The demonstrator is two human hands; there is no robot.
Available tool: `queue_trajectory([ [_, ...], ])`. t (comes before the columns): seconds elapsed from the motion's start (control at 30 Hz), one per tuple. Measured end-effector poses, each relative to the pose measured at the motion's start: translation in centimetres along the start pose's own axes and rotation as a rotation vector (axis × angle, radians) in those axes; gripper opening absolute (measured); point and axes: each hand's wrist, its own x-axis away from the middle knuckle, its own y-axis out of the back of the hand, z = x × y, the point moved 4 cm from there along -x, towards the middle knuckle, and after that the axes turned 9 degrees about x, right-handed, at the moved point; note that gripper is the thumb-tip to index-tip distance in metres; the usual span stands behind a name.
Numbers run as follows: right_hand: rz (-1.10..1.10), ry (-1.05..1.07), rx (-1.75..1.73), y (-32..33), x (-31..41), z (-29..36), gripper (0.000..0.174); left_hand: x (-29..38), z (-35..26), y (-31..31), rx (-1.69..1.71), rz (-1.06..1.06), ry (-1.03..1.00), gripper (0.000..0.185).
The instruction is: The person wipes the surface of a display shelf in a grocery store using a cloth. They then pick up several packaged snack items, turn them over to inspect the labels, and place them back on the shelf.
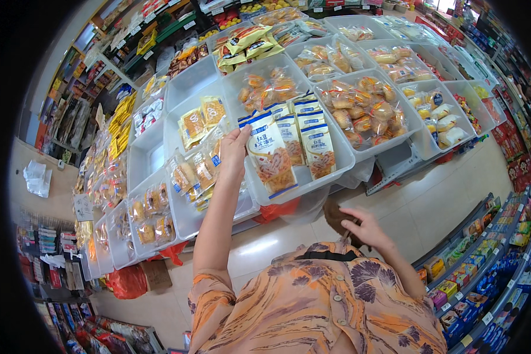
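My left hand (pixel 235 148) grips the upper left corner of a blue-and-white snack packet (pixel 272 155), which tilts at the front left of a translucent plastic bin (pixel 345 166). Similar packets (pixel 316 141) stand just to its right in the same bin. Behind them lie wrapped round buns (pixel 272 88). Near my waist, my right hand (pixel 365 228) holds a brown cloth-like thing (pixel 336 219); its exact kind I cannot tell.
Bins of wrapped pastries (pixel 369 110) spread to the right, and bagged breads (pixel 194 172) lie to the left. A red plastic bag (pixel 128 281) hangs low at the left. Curved shelves of packaged goods (pixel 473 270) stand at the lower right, beyond the tiled floor (pixel 433 194).
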Motion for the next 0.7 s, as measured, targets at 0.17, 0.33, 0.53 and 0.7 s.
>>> queue_trajectory([
  [0.17,-0.339,0.478,0.236,7.2,-6.1,12.6,0.038,2.6,-1.4,-4.7,-0.077,0.066,-0.132,0.023],
  [0.33,-0.556,0.582,0.596,5.5,-11.6,17.2,0.043,3.0,-0.8,-6.6,-0.044,0.161,-0.133,0.023],
  [0.53,-0.447,0.642,0.745,1.3,-8.4,15.8,0.047,3.9,-0.9,-7.0,0.172,0.034,-0.148,0.02],
  [0.7,-0.251,0.576,0.679,-0.3,-7.0,13.0,0.041,3.7,-1.1,-5.4,0.254,-0.028,-0.112,0.02],
])
